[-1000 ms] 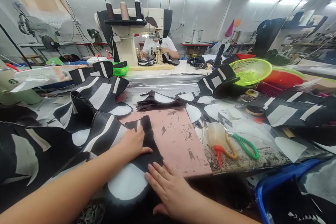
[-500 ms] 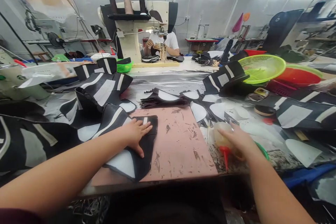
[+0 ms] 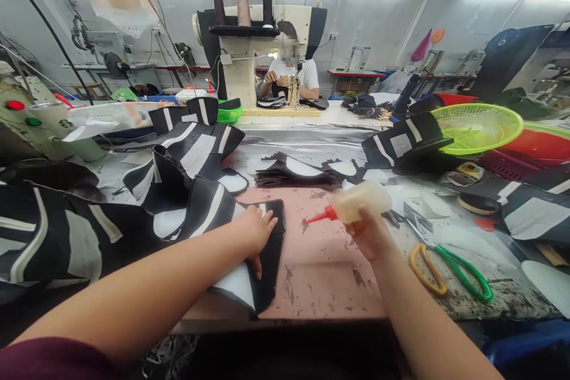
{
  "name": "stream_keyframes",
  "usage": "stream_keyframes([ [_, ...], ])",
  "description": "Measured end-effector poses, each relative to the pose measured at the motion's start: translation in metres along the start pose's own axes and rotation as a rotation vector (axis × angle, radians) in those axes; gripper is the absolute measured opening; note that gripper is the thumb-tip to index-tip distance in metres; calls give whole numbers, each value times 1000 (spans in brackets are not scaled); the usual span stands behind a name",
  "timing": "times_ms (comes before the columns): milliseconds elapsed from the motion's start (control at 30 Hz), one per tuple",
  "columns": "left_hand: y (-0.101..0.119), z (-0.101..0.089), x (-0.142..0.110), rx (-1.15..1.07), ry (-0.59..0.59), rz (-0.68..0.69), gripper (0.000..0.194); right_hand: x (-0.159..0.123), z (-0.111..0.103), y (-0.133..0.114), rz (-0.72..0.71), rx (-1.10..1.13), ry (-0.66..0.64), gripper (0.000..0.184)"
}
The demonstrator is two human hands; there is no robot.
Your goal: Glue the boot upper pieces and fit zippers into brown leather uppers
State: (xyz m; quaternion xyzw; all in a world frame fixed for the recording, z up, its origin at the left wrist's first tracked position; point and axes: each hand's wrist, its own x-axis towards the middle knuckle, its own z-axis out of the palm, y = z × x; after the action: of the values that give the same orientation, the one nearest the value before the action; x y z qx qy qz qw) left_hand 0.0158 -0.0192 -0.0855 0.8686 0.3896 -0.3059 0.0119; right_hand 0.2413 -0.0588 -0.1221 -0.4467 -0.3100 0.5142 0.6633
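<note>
My left hand point(image 3: 257, 233) lies flat, fingers spread, on a black and white cut piece point(image 3: 266, 264) at the left edge of a stained pink mat point(image 3: 320, 261). My right hand point(image 3: 369, 234) is closed round a small translucent squeeze bottle point(image 3: 356, 203) with a red nozzle, held above the mat with the nozzle pointing left toward the piece. More black and white pieces point(image 3: 196, 190) are piled to the left of my left hand.
Scissors point(image 3: 449, 264) with green and yellow handles lie right of the mat. A stack of cut pieces point(image 3: 294, 171) sits behind it. A lime basket point(image 3: 478, 127) and red tubs stand at the right. Across the table a person works at a sewing machine point(image 3: 249, 59).
My right hand left the piece, reached right to the squeeze bottle, picked it up and brought it over the mat. My left hand stayed pressed on the piece.
</note>
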Motion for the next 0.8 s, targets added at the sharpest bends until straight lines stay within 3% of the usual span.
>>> stream_keyframes([
  [100, 0, -3, -1, -22, -46, 48, 133, 12, 22, 7, -8, -81, -35, 56],
  [333, 7, -5, 2, -128, -104, 5, 136, 26, 49, 11, -107, -439, 87, 44],
  [600, 3, 1, 3, -71, -109, 43, 142, 32, 57, 15, -183, -531, 117, 50],
  [800, 3, 11, 10, -174, -59, 39, 136, 29, 61, 6, -168, -584, 47, 47],
])
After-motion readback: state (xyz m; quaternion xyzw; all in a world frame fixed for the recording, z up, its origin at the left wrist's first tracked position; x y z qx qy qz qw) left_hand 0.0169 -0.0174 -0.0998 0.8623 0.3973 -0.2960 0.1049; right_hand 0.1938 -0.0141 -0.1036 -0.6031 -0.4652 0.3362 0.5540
